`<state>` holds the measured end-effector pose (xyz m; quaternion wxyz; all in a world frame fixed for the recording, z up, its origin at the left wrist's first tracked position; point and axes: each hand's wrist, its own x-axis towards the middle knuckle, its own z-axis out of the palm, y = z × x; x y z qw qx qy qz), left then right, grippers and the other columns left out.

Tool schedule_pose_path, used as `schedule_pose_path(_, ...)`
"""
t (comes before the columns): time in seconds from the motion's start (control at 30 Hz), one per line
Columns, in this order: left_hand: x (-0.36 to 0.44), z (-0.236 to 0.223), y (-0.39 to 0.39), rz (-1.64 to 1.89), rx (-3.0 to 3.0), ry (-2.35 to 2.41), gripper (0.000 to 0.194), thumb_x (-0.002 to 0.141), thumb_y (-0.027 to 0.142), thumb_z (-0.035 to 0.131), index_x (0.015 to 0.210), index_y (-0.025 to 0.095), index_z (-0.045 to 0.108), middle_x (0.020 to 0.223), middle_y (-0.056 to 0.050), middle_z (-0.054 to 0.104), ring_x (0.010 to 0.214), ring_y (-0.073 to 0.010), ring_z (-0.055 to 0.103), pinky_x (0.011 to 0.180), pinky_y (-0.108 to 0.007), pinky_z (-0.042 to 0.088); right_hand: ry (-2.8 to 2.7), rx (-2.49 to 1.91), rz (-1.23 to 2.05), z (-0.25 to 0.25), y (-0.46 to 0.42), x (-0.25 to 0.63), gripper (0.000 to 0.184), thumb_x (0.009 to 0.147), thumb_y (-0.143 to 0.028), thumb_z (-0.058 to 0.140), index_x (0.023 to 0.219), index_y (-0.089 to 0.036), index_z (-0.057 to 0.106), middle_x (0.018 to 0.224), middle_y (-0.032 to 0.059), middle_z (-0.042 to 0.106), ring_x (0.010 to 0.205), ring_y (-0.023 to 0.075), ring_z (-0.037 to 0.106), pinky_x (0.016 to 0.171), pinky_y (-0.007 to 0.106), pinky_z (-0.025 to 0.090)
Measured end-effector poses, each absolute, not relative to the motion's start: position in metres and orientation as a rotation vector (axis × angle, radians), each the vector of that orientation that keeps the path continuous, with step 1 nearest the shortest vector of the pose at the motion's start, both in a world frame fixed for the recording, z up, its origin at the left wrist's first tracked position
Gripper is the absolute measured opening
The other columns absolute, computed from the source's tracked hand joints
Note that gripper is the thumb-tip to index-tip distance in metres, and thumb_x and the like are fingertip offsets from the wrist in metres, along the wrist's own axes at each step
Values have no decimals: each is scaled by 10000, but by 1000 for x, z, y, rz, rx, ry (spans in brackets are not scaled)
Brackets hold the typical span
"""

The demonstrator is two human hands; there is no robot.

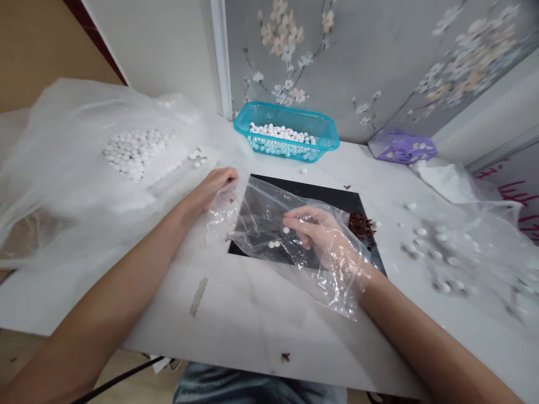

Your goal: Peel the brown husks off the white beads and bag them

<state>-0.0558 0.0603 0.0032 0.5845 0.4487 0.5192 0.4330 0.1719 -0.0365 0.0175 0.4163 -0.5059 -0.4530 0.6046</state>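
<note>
My right hand (315, 233) is inside a clear plastic bag (261, 210), with thumb and forefinger drawn together in a pinch. Whatever the fingertips hold, if anything, is too small to make out. One white ball (286, 230) sits right by those fingertips, and two more white balls (274, 244) lie a little lower left. At the bag's left end, my left hand (219, 182) is closed on its edge with fingers curled, partly hidden. Beneath the bag lies a black board (303, 188) on the white table. Small dark red-brown pieces (361, 227) are heaped at the board's right side.
Behind the board stands a blue basket (328, 143) partly filled with white balls. A large translucent bag (76, 123) of white balls spreads over the left. To the right lie another clear bag (497, 247) with white balls and a purple tissue pack (406, 147).
</note>
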Motion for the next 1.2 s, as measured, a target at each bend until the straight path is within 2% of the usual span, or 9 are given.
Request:
schedule_pose_path(0.2, -54, 6, 59, 999, 1034, 1196, 185, 691, 157, 510, 553, 183, 391, 471, 76, 271, 326, -43, 290, 334, -171, 324, -1137, -1275, 1566, 24, -38, 177, 178, 646, -301, 730, 751, -186, 644, 422, -89, 379, 407, 44, 296, 398, 199, 239)
schedule_pose_path(0.3, -54, 6, 59, 1003, 1038, 1186, 194, 691, 156, 504, 540, 182, 385, 456, 75, 273, 319, -43, 291, 326, -168, 307, -1180, -1342, 1496, 27, -41, 187, 206, 638, -333, 740, 757, -194, 646, 453, -82, 402, 409, 44, 323, 393, 193, 254)
schedule_pose_path(0.4, -53, 6, 59, 1012, 1050, 1181, 213, 692, 164, 490, 517, 182, 370, 435, 77, 269, 309, -40, 275, 328, -169, 305, -1273, -1456, 1334, 32, -49, 209, 241, 628, -378, 743, 756, -195, 653, 539, -49, 498, 416, 50, 367, 380, 199, 269)
schedule_pose_path(0.53, -52, 7, 58, 1010, 1059, 1195, 198, 682, 171, 478, 510, 180, 380, 428, 77, 284, 318, -47, 295, 353, -182, 345, -1252, -1655, 1014, 31, -63, 247, 271, 612, -417, 736, 741, -196, 647, 583, -23, 545, 444, 77, 420, 382, 211, 310)
schedule_pose_path(0.67, -53, 6, 59, 1020, 1065, 1217, 165, 654, 149, 483, 515, 173, 399, 433, 80, 284, 329, -38, 279, 344, -162, 297, -1209, -1805, 745, 18, -68, 274, 261, 597, -418, 727, 708, -197, 645, 719, 22, 620, 494, 90, 445, 385, 215, 298)
schedule_pose_path(0.8, -55, 1, 62, 1014, 1077, 1214, 167, 656, 148, 482, 516, 174, 393, 429, 82, 279, 323, -36, 263, 342, -165, 275, -1415, -1823, 561, 6, -67, 280, 239, 667, -428, 663, 753, -206, 689, 826, 56, 647, 514, 104, 463, 436, 250, 357)
schedule_pose_path(0.93, -57, -2, 64, 1018, 1083, 1204, 172, 683, 167, 485, 535, 178, 397, 438, 83, 278, 319, -38, 261, 337, -165, 271, -1593, -1771, 390, 2, -69, 278, 221, 732, -402, 615, 812, -215, 700, 789, 41, 618, 483, 94, 421, 483, 267, 387)
schedule_pose_path(1.03, -57, -2, 64, 1017, 1086, 1192, 172, 687, 172, 487, 540, 179, 398, 438, 81, 277, 320, -41, 265, 332, -166, 271, -1588, -1748, 406, 3, -73, 277, 182, 741, -373, 614, 767, -206, 683, 738, 37, 616, 493, 101, 433, 481, 261, 380)
schedule_pose_path(1.2, -56, 0, 62, 1029, 1092, 1177, 171, 671, 171, 492, 530, 177, 395, 436, 77, 267, 330, -42, 263, 331, -160, 273, -1782, -1576, 770, 14, -82, 267, 220, 730, -403, 637, 692, -194, 693, 593, 28, 595, 480, 117, 442, 429, 254, 355)
